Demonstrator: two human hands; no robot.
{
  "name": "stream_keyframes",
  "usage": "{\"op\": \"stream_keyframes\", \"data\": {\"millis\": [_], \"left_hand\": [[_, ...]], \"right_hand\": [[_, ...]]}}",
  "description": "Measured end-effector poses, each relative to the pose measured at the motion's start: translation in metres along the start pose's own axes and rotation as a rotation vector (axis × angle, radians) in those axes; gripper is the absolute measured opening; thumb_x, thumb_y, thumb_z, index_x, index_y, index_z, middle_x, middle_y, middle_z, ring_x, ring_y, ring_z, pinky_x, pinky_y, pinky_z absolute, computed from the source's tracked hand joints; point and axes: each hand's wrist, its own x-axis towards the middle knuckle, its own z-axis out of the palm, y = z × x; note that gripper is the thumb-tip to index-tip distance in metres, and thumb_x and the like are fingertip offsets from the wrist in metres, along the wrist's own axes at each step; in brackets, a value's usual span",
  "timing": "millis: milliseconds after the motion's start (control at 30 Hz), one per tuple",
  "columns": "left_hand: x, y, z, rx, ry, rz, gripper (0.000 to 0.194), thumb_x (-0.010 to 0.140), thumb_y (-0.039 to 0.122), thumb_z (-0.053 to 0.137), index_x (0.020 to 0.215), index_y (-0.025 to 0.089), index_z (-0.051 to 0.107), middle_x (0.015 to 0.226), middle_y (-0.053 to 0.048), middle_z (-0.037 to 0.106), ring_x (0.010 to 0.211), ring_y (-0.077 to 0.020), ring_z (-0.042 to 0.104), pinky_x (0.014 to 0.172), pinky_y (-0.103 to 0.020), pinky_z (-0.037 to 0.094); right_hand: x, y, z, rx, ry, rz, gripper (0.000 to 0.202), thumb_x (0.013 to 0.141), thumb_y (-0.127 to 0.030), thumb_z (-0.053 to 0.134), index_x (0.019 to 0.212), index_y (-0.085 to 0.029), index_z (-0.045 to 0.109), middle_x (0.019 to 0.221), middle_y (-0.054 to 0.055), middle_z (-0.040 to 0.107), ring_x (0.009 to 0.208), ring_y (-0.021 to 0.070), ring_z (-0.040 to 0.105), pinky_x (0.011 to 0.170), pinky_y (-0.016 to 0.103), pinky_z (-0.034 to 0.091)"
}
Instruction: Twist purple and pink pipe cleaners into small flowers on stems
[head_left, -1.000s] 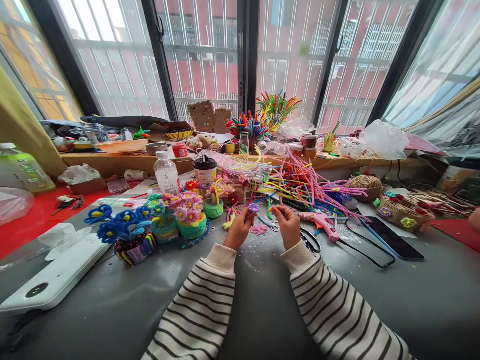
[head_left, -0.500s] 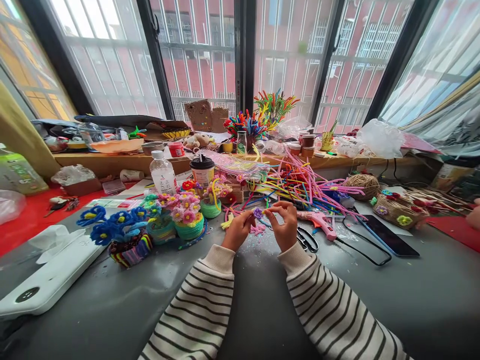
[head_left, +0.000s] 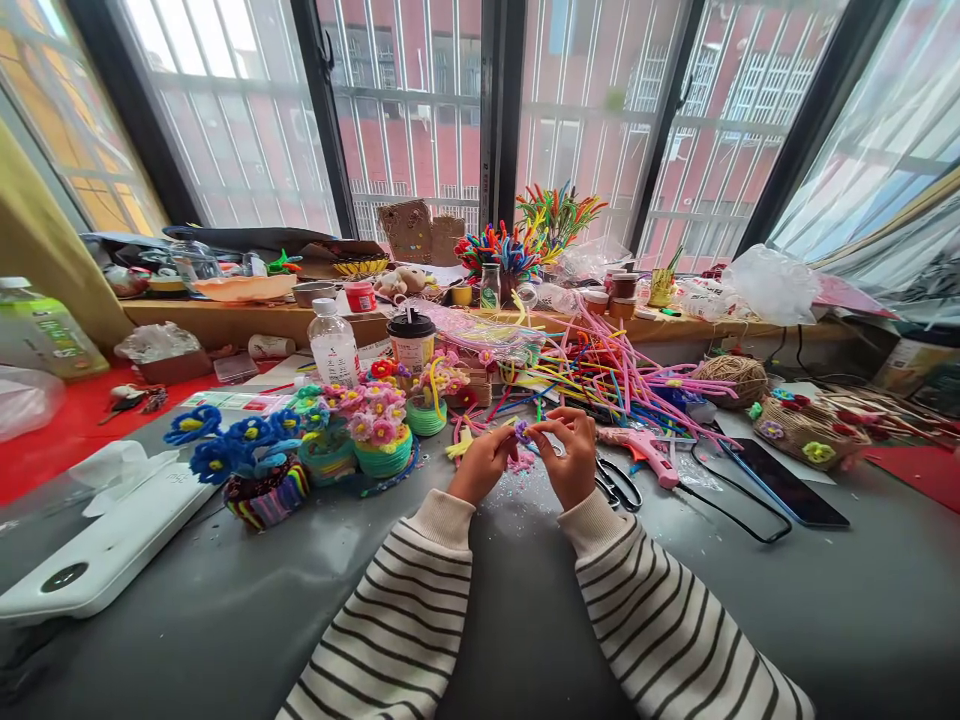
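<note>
Between my two hands is a small purple pipe-cleaner flower (head_left: 522, 430). My left hand (head_left: 484, 465) pinches it from the left with thumb and fingertips. From the other side, the thumb and fingers of my right hand (head_left: 568, 460) close on the flower's right edge and partly cover it. Just under the flower lie pink fuzzy scraps (head_left: 521, 461) on the grey table. A pair of black-handled scissors (head_left: 624, 487) lies beside my right wrist, and a pink glue gun (head_left: 651, 458) rests a little beyond it.
Pots of blue flowers (head_left: 259, 490) and pink flowers (head_left: 382, 455) stand at left, near a long white case (head_left: 112, 545). Behind my hands spreads a heap of loose pipe cleaners (head_left: 615, 375). A phone (head_left: 787, 485) and a twine ball (head_left: 731, 378) are at right.
My right fingertips have moved slightly left, onto the purple flower, which is now more covered. The whole view has shifted a little. A person's hand at the right edge has gone out of view.
</note>
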Motion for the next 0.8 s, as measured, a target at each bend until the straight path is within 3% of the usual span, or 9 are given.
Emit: {"op": "stream_keyframes", "data": {"millis": [333,500,800], "left_hand": [[-0.0011,0.0015,0.0002,0.006,-0.011,0.001,0.023,0.075,0.029,0.038,0.061,0.017,0.051,0.052,0.001,0.049,0.045,-0.0074,0.04,0.046,-0.018,0.033],[-0.0012,0.0035,0.0015,-0.047,-0.017,-0.013,0.018,0.073,0.027,0.04,0.067,0.017,0.055,0.046,0.003,0.044,0.045,-0.0081,0.038,0.044,-0.018,0.032],[-0.0013,0.0026,0.0017,-0.059,-0.015,-0.005,0.019,0.071,0.027,0.043,0.074,0.018,0.059,0.056,-0.001,0.052,0.055,-0.0126,0.046,0.051,-0.02,0.036]], "right_hand": [[-0.0014,0.0037,0.0011,-0.029,-0.006,-0.018,0.015,0.071,-0.032,0.052,0.07,-0.022,0.063,0.085,0.004,0.047,0.079,0.016,0.042,0.071,0.031,0.036],[-0.0011,0.0051,0.0007,-0.033,0.0,-0.047,0.014,0.072,-0.031,0.052,0.071,-0.023,0.063,0.085,0.004,0.047,0.079,0.0161,0.042,0.072,0.031,0.036],[0.0002,0.0034,-0.0016,-0.029,0.001,-0.083,0.012,0.071,-0.029,0.053,0.069,-0.023,0.062,0.085,0.004,0.047,0.076,0.0153,0.042,0.071,0.031,0.037]]}}
